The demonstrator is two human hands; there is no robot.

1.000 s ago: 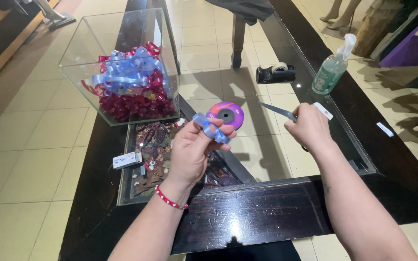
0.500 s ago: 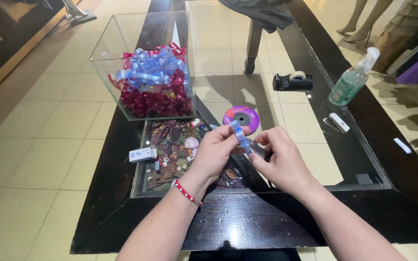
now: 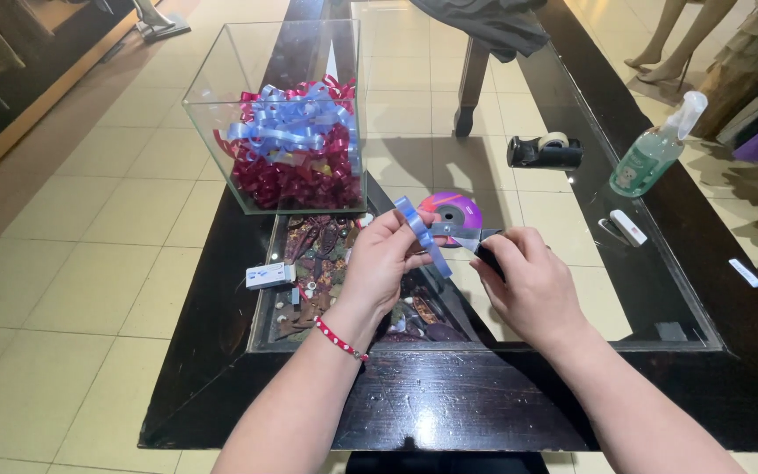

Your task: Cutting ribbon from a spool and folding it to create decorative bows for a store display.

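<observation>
Left hand [image 3: 388, 254] pinches the blue ribbon [image 3: 423, 235] taut above the glass table [image 3: 660, 290]; right hand [image 3: 528, 281] grips scissors [image 3: 467, 235], blades seemingly on the strip. Best keep tension, cut cleanly. Compared with a second ago, the right hand has come across from the right to the ribbon.

hands [image 3: 462, 272], blue ribbon [image 3: 423, 235], scissors [image 3: 465, 235]

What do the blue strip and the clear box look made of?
Blue strip: thin glossy plastic gift ribbon, likely; it shines and bends stiffly in the left hand. Clear box: glass or acrylic, can't tell which; see-through walls with bright edges.
</observation>
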